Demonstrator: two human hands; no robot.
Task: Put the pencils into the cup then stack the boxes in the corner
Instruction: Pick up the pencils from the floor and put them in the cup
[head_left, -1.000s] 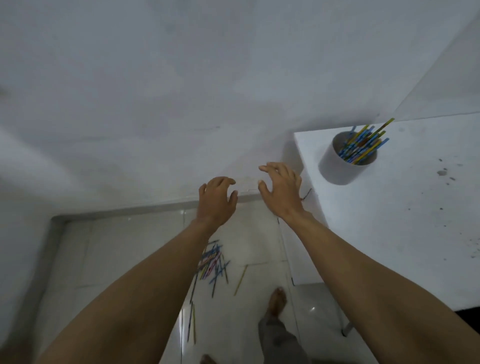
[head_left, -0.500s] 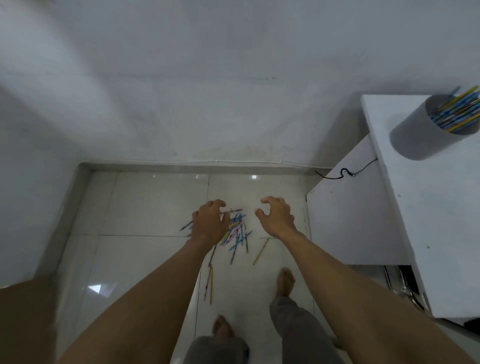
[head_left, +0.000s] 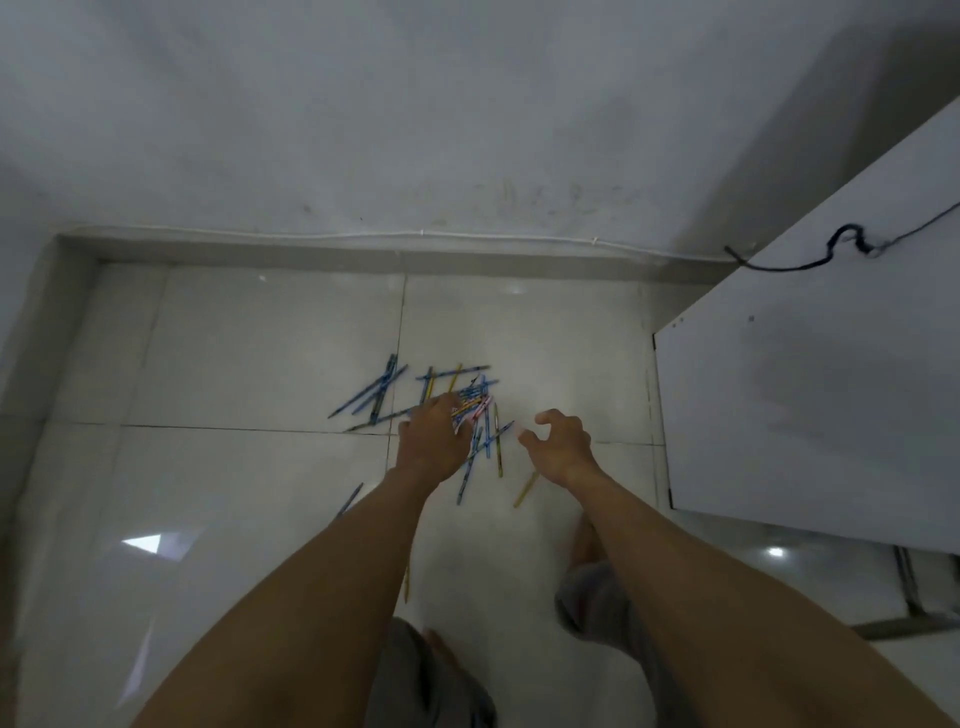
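Observation:
Several blue, yellow and pink pencils (head_left: 467, 410) lie scattered in a pile on the white tiled floor. My left hand (head_left: 431, 441) reaches down onto the left part of the pile, its fingers over the pencils; whether it grips any is hidden. My right hand (head_left: 561, 444) hovers just right of the pile with fingers curled apart and nothing in them. A lone yellow pencil (head_left: 525, 488) lies below my right wrist. The cup and the boxes are out of view.
A white table side panel (head_left: 810, 395) stands at the right, with a black cable (head_left: 810, 260) hanging on it. The wall and its skirting (head_left: 363, 249) run along the back. My bare feet and grey trouser legs (head_left: 597, 603) are below.
The view has tilted down and the cup has left the frame. Both hands have dropped toward the floor; my left hand now rests on the pencil pile.

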